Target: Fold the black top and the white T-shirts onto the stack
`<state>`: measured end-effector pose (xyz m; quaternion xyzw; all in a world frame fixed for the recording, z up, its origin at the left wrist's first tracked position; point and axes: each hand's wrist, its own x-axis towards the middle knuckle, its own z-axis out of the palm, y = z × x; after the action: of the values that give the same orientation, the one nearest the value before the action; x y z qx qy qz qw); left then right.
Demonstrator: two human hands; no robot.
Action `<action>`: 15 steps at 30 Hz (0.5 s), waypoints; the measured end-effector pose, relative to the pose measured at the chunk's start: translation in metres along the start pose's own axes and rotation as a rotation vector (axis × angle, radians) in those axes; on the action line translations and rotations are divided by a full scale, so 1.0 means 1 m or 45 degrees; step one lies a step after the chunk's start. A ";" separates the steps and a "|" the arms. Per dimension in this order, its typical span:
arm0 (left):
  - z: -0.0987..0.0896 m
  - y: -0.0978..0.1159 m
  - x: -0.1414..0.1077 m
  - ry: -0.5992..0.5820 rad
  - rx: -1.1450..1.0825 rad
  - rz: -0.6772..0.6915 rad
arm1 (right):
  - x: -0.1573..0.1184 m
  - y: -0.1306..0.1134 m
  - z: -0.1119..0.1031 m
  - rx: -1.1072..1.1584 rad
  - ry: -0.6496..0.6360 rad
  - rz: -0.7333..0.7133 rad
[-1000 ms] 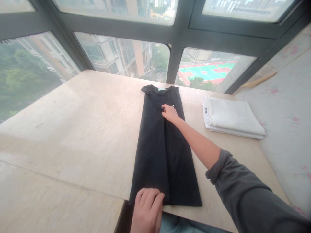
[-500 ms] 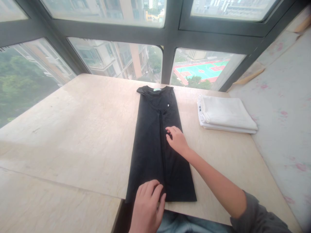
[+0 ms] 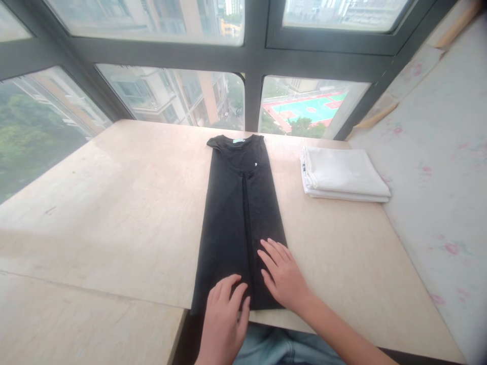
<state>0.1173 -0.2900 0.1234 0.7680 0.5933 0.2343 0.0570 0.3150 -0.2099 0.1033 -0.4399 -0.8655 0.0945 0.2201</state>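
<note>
A black T-shirt (image 3: pixel 224 213) lies face down on the pale surface, its sides folded inward to a seam down the middle. Its neckline, with a small light label, points toward the window. My left hand (image 3: pixel 227 309) is over the lower left part of the shirt, fingers apart and slightly curled, holding nothing. Over the lower right panel is my right hand (image 3: pixel 283 274), its fingers spread. Whether either hand presses on the cloth, I cannot tell.
Folded white cloths (image 3: pixel 344 175) are stacked at the right, near the flowered wall (image 3: pixel 426 213). The pale stone-like surface (image 3: pixel 114 218) ends at a window with grey frames (image 3: pixel 251 56). A front edge runs beside my legs.
My right hand has come down the shirt toward me, and its fingers have spread. My left hand stays near the hem. The whole view has shifted slightly.
</note>
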 end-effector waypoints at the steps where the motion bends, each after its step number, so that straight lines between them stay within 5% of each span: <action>1: 0.000 0.002 0.001 -0.018 0.006 0.009 | -0.004 0.002 -0.001 -0.029 -0.024 -0.020; 11: -0.005 0.037 0.015 -0.268 -0.094 0.127 | -0.021 0.043 -0.027 -0.024 -0.138 -0.087; 15: -0.009 0.031 0.022 -0.281 -0.222 0.126 | -0.031 0.046 -0.036 0.043 -0.120 -0.065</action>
<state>0.1452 -0.2804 0.1492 0.8095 0.5224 0.2015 0.1766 0.3809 -0.2086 0.1095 -0.4088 -0.8842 0.1240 0.1887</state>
